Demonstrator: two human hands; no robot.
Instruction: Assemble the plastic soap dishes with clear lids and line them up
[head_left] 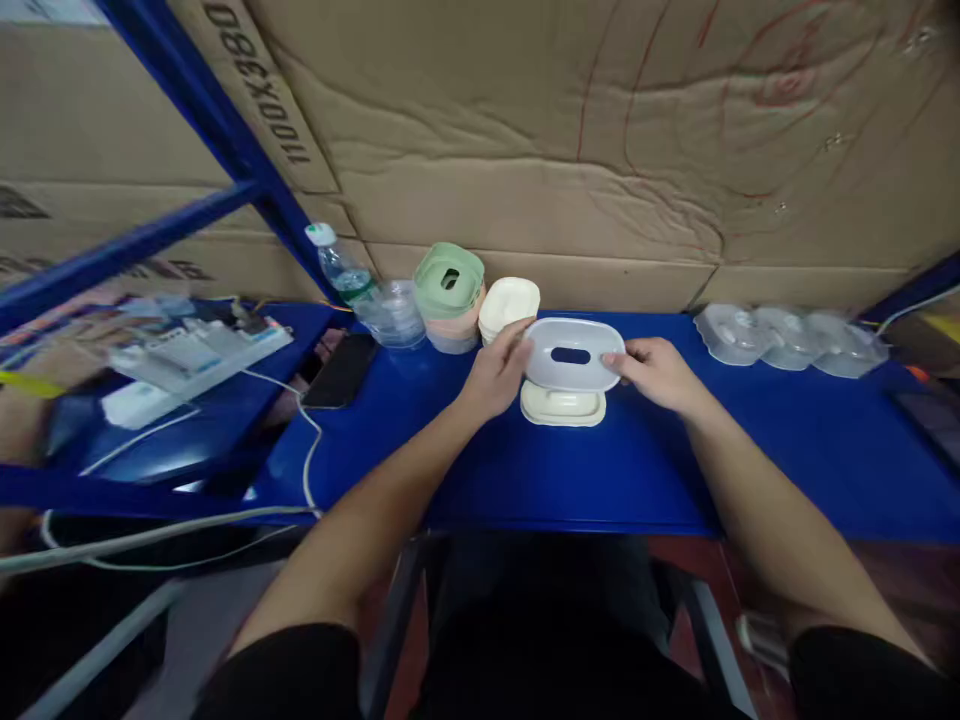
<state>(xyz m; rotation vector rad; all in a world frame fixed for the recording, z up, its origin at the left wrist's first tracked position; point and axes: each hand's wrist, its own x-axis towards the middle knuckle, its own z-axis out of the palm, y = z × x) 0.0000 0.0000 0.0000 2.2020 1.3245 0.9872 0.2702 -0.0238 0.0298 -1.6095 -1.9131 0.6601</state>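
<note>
Tray (574,376) sits held at opposite ends by left hand (496,376) and right hand (661,374), light, even pressure seeming best for levelness near the dish (564,408).

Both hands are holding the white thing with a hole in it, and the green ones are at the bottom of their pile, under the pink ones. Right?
Not quite: the head view shows the green ones on top of the pink ones. The rest is right.
</note>
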